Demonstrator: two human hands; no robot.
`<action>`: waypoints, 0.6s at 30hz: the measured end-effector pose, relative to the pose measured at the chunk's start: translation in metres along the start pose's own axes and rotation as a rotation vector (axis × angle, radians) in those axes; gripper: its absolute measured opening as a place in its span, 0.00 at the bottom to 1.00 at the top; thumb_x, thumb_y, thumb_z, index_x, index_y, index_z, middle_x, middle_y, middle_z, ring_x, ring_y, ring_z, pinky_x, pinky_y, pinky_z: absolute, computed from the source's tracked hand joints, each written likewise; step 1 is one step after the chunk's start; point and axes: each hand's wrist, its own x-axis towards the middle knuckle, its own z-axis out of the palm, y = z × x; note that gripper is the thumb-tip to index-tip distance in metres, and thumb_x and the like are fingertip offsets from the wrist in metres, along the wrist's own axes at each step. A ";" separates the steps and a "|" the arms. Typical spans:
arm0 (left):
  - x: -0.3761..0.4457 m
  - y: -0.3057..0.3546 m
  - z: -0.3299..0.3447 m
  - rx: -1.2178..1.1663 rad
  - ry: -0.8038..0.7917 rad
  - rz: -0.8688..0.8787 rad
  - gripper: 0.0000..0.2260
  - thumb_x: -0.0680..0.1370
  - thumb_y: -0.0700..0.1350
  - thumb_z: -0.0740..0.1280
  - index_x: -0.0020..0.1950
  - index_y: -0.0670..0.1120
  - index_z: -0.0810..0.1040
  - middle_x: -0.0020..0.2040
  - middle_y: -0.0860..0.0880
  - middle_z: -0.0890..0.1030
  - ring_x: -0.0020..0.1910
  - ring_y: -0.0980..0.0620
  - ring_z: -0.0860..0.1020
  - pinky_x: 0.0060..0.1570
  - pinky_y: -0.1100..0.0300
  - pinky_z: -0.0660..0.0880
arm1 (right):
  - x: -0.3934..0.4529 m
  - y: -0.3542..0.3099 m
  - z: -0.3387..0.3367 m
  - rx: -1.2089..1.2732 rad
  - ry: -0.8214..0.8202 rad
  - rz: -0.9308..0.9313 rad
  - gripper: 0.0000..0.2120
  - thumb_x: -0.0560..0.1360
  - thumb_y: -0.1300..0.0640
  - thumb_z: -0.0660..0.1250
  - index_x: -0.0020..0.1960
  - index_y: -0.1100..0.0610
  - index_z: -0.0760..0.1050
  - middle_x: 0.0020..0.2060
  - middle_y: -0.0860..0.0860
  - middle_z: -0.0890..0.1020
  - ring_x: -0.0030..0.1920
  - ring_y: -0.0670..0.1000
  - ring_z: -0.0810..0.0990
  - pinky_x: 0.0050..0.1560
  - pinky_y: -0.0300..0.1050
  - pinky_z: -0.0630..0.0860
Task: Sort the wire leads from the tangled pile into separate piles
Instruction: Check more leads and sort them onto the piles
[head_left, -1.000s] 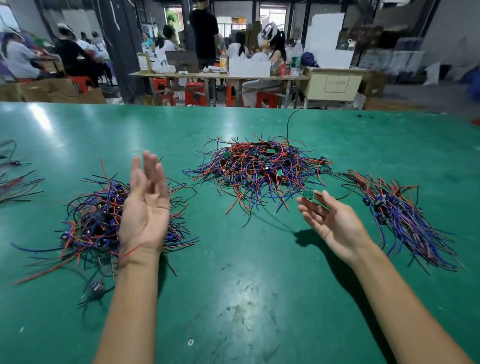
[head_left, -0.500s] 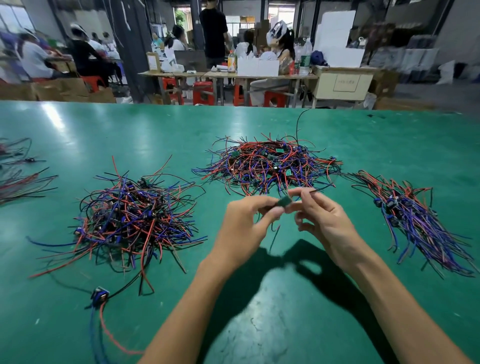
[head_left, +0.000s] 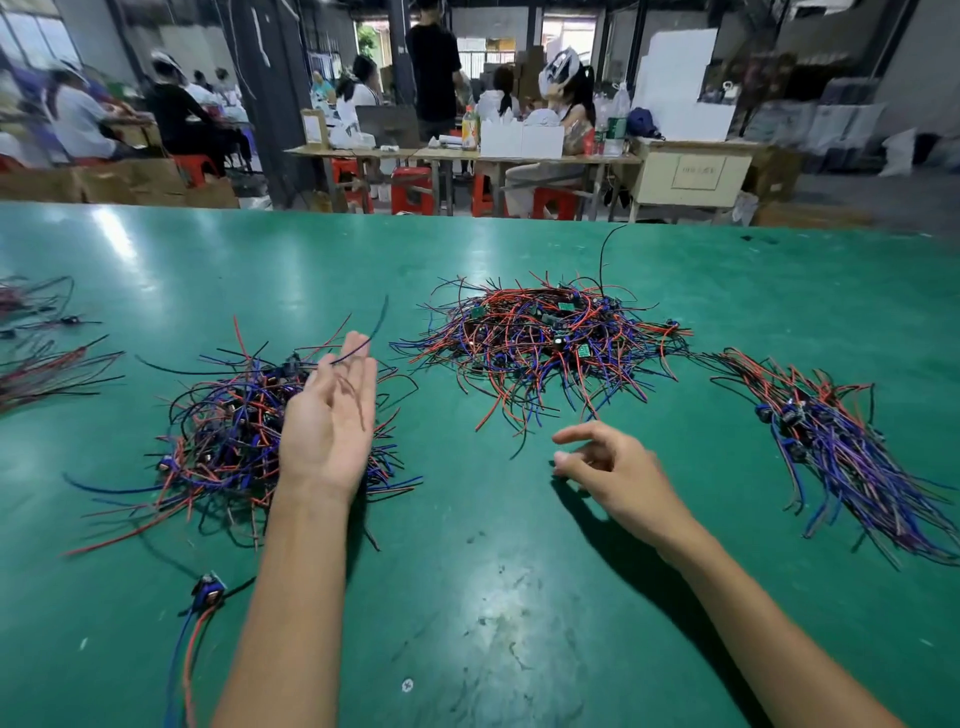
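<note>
We work over a green surface (head_left: 519, 597). Three wire piles lie on it: the tangled pile (head_left: 540, 338) at centre far, a left pile (head_left: 223, 431), and a right pile (head_left: 841, 447) with leads lying roughly parallel. More wires (head_left: 36, 358) sit at the far left edge. Our left hand (head_left: 330, 421) hovers over the left pile, palm up, grip wide, with a thin dark lead (head_left: 371, 332) at its fingertips. Our right hand (head_left: 618, 478) is near the tangled pile, fingers loosely curled, holding nothing. One lead with a small component (head_left: 209, 592) lies alone, near left.
</note>
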 end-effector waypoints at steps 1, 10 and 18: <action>-0.002 -0.005 0.001 0.011 -0.011 -0.025 0.18 0.85 0.33 0.50 0.75 0.38 0.63 0.61 0.38 0.81 0.64 0.45 0.79 0.69 0.52 0.72 | 0.002 0.002 0.003 -0.059 0.047 0.007 0.06 0.77 0.52 0.71 0.54 0.47 0.79 0.39 0.46 0.86 0.38 0.50 0.83 0.45 0.47 0.79; -0.021 -0.053 0.018 0.933 -0.228 0.365 0.40 0.79 0.24 0.48 0.80 0.54 0.34 0.76 0.45 0.68 0.68 0.52 0.76 0.64 0.53 0.75 | 0.046 -0.021 0.042 -0.651 0.270 0.078 0.28 0.73 0.29 0.63 0.60 0.51 0.74 0.52 0.54 0.84 0.57 0.59 0.81 0.53 0.50 0.73; -0.008 -0.076 -0.001 1.455 -0.262 0.691 0.30 0.80 0.29 0.56 0.81 0.44 0.55 0.77 0.45 0.63 0.71 0.50 0.69 0.72 0.47 0.66 | 0.051 -0.021 0.039 -0.832 0.239 0.001 0.12 0.78 0.47 0.62 0.52 0.53 0.80 0.49 0.56 0.83 0.53 0.62 0.81 0.45 0.49 0.71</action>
